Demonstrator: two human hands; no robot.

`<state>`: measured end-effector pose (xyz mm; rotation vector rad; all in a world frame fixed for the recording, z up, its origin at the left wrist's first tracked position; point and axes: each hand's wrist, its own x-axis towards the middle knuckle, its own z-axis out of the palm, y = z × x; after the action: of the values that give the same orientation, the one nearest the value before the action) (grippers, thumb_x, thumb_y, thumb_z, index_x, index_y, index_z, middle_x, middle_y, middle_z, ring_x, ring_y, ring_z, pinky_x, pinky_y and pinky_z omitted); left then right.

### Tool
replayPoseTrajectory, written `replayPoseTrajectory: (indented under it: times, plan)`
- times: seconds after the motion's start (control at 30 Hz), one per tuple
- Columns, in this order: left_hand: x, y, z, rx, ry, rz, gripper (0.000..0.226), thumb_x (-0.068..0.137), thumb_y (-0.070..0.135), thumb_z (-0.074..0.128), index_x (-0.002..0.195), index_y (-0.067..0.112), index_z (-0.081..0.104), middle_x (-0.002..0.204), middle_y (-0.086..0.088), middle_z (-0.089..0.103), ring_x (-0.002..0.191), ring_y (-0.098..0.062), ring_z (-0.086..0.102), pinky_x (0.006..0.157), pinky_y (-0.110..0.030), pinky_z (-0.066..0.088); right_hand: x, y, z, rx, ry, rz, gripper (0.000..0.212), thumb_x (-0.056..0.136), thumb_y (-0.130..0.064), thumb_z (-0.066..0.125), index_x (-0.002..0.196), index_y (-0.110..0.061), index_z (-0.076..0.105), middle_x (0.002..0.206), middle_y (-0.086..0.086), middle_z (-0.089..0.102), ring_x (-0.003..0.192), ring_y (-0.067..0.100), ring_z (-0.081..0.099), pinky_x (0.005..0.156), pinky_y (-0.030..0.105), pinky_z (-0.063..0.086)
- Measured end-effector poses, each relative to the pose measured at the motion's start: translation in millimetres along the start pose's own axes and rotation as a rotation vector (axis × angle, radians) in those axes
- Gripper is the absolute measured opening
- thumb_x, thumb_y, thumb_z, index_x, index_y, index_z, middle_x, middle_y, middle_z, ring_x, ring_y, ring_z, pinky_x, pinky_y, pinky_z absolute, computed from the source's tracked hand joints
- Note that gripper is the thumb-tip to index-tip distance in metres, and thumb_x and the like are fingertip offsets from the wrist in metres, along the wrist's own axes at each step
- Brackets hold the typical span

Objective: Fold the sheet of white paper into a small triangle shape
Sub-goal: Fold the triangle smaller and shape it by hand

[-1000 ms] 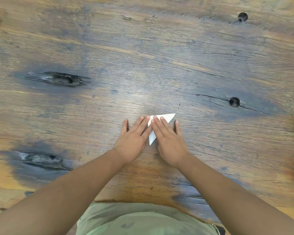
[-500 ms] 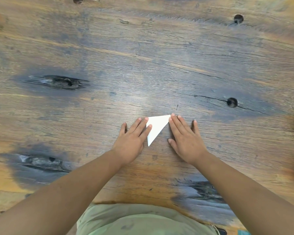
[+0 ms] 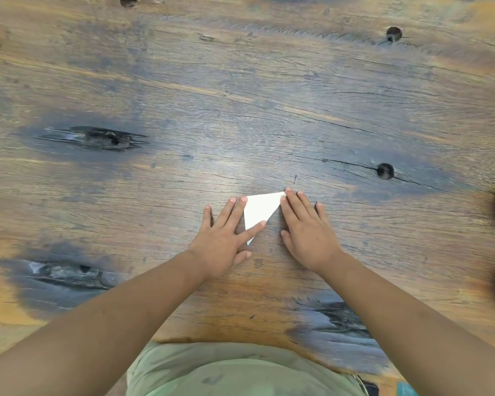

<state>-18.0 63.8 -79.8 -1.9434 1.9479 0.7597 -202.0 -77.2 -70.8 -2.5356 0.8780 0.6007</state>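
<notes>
1. Since 1.0 s ago, right hand (image 3: pixel 307 230) has slid off the folded white paper triangle (image 3: pixel 259 208) to its right side; more of the paper shows now. Left hand (image 3: pixel 226 232) barely shifted.
2. Head view: paper triangle lies flat on wooden table (image 3: pixel 240 110), between both hands, long point aimed toward the person.
3. Left hand flat, fingers spread; index finger lies across the triangle's lower part, other fingers along its left edge.
4. Right hand flat, fingers spread, palm on table; index fingertip touches the triangle's upper right corner.
5. Neither hand pinches anything.
6. Table has dark knots, cracks & round holes (image 3: pixel 385 170).
</notes>
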Motion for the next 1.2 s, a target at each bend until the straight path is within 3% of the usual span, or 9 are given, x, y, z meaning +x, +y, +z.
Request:
replayPoseTrajectory:
  times: [0.17,0.33,0.47,0.6,0.73,0.93,1.2]
  plan:
    - [1,0,0,0.031,-0.009,-0.001,0.073,0.099,0.061,0.029,0.15,0.044,-0.021,0.155,-0.018,-0.037,0.146,-0.037,-0.025,0.113,-0.071,0.008,-1,-11,-3,-0.004,0.06,-0.045,0.072,0.097,-0.03,0.042,0.156,-0.011,0.005,0.165,0.004,-0.005,0.151,0.023,-0.007,0.121,0.051,0.008]
    - [2,0,1,0.029,-0.028,-0.003,0.071,0.099,0.059,0.032,0.152,0.041,-0.012,0.154,-0.016,-0.04,0.146,-0.036,-0.027,0.113,-0.072,0.008,-9,-20,10,-0.055,0.047,-0.301,0.067,0.099,-0.042,0.031,0.156,-0.012,0.011,0.165,0.003,0.004,0.151,0.02,-0.002,0.122,0.05,0.006]
    - [1,0,0,0.025,-0.039,-0.003,0.068,0.099,0.059,0.031,0.154,0.039,-0.004,0.153,-0.015,-0.042,0.145,-0.035,-0.028,0.113,-0.072,0.008,-11,-18,19,-0.096,0.012,-0.362,0.069,0.1,-0.049,0.024,0.156,-0.011,0.007,0.165,0.004,0.001,0.151,0.02,-0.002,0.121,0.052,0.006]
    - [0,1,-3,0.039,-0.051,-0.006,0.073,0.1,0.058,0.032,0.151,0.042,-0.017,0.152,-0.015,-0.042,0.145,-0.035,-0.028,0.113,-0.071,0.008,-5,-9,17,-0.12,-0.011,-0.372,0.071,0.101,-0.053,0.023,0.156,-0.011,0.006,0.165,0.005,0.002,0.151,0.02,0.001,0.12,0.055,0.008]
    - [0,3,-7,0.043,-0.067,-0.014,0.076,0.1,0.058,0.032,0.148,0.044,-0.026,0.153,-0.015,-0.041,0.145,-0.034,-0.029,0.114,-0.069,0.007,-3,3,15,-0.159,-0.011,-0.34,0.072,0.101,-0.055,0.018,0.156,-0.012,0.0,0.165,0.003,-0.003,0.151,0.018,-0.003,0.12,0.056,0.001]
    - [-1,3,-11,0.047,-0.093,-0.014,0.075,0.1,0.056,0.032,0.147,0.046,-0.026,0.153,-0.015,-0.041,0.144,-0.034,-0.031,0.115,-0.069,0.006,0,19,8,-0.166,0.008,-0.247,0.07,0.101,-0.055,0.014,0.155,-0.016,-0.006,0.164,0.0,-0.011,0.151,0.018,-0.007,0.119,0.054,-0.007]
    - [0,2,-12,0.047,-0.069,0.008,0.072,0.101,0.054,0.033,0.149,0.046,-0.02,0.155,-0.015,-0.037,0.147,-0.036,-0.025,0.113,-0.07,0.011,-4,16,11,-0.054,0.044,-0.105,0.068,0.1,-0.055,0.014,0.156,-0.02,-0.005,0.164,-0.005,-0.011,0.15,0.015,-0.014,0.12,0.054,-0.005]
